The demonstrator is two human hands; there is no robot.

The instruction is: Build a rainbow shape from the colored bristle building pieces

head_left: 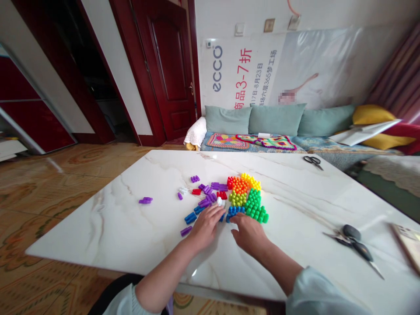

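Observation:
My left hand (207,224) reaches over the loose pieces, its fingers close together and bent down at a small blue plastic piece (222,218). Its fingertips partly hide that piece. My right hand (248,232) rests its fingertips on the near edge of a group of blue knobbed pieces (235,211), with the thumb held apart. Around that group stand sorted green pieces (254,203), olive pieces (237,198), orange-red pieces (237,184) and yellow pieces (251,181). A white piece (220,201) sits just beyond my left fingertips.
Loose purple pieces (206,201), blue pieces (190,218) and a red piece (196,192) lie left on the marble-patterned table (131,232). Dark-handled scissors (352,240) lie at right, with black scissors (313,162) farther back. A sofa (223,139) stands behind.

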